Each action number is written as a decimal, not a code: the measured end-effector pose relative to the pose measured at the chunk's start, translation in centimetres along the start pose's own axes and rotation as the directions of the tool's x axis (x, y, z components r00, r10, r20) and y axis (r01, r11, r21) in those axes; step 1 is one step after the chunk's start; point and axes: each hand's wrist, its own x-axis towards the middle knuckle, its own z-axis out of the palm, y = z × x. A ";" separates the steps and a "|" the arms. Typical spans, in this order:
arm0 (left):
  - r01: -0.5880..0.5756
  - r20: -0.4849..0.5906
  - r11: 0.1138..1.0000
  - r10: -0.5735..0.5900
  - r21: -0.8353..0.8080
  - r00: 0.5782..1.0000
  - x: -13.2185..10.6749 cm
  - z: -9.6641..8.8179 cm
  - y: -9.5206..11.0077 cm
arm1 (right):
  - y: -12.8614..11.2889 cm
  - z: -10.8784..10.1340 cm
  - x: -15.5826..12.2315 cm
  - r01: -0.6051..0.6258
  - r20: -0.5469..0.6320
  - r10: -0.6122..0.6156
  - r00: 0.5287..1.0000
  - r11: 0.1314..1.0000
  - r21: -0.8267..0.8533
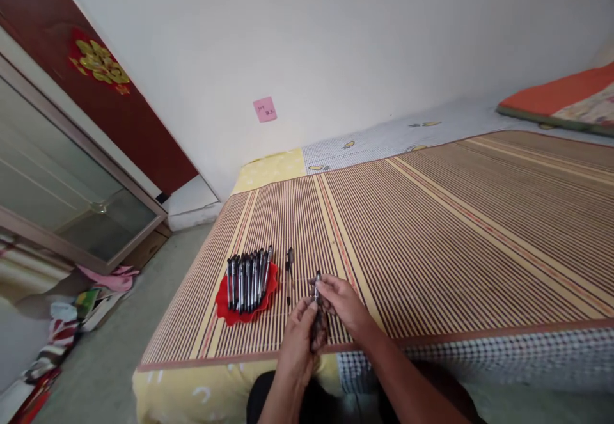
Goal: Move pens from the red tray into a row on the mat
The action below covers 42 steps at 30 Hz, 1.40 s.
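My left hand is closed around a bundle of dark pens held upright near the front edge of the bed. My right hand pinches the top of one pen sticking out of that bundle. To the left, a row of several black pens lies side by side on a red cloth. A loose pen lies on the mat between the red cloth and my hands.
A striped bamboo mat covers the bed. A pink note sticks on the white wall. A glass-door cabinet stands at left, with clothes and clutter on the floor. An orange cushion lies at far right.
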 end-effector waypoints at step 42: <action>-0.191 -0.074 0.914 0.232 0.359 0.970 0.0 0.1 -0.8 | -2.3 -1.4 0.1 0.084 -0.037 -0.091 0.995 0.984 -0.160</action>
